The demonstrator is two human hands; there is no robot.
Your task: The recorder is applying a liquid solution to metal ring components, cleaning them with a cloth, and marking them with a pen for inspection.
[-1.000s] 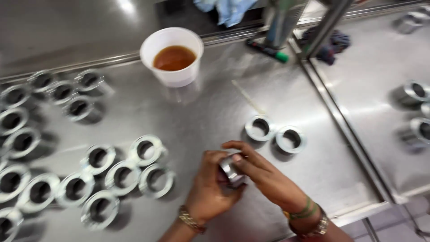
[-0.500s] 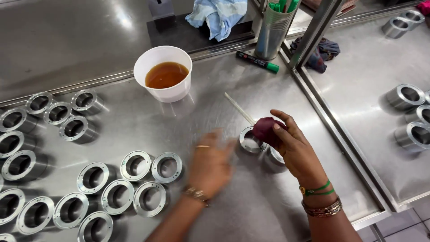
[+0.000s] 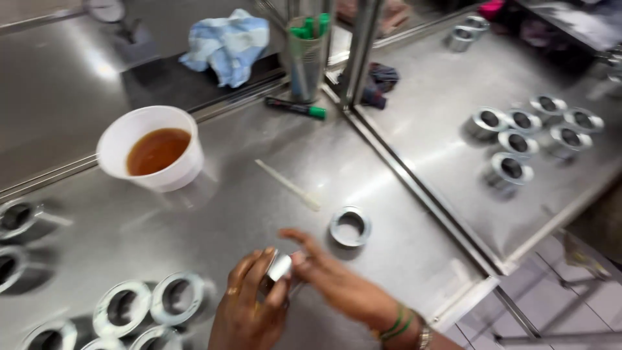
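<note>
My left hand (image 3: 249,304) is closed around a small shiny metal ring (image 3: 278,267) near the front of the steel table (image 3: 259,207). My right hand (image 3: 330,282) lies beside it, its fingers touching the same ring from the right. One loose metal ring (image 3: 350,226) sits on the table just beyond my right hand. Several more metal rings (image 3: 152,301) lie in rows at the lower left.
A white cup of brown liquid (image 3: 154,150) stands at the back left, with a thin white stick (image 3: 288,186) right of it. A green-capped marker (image 3: 295,108), a pen holder (image 3: 306,58) and a blue cloth (image 3: 227,44) are behind. Several metal rings (image 3: 531,133) rest on the right table.
The view has swung to the right. My right hand came back from the loose rings to the left hand, and both now meet on one ring.
</note>
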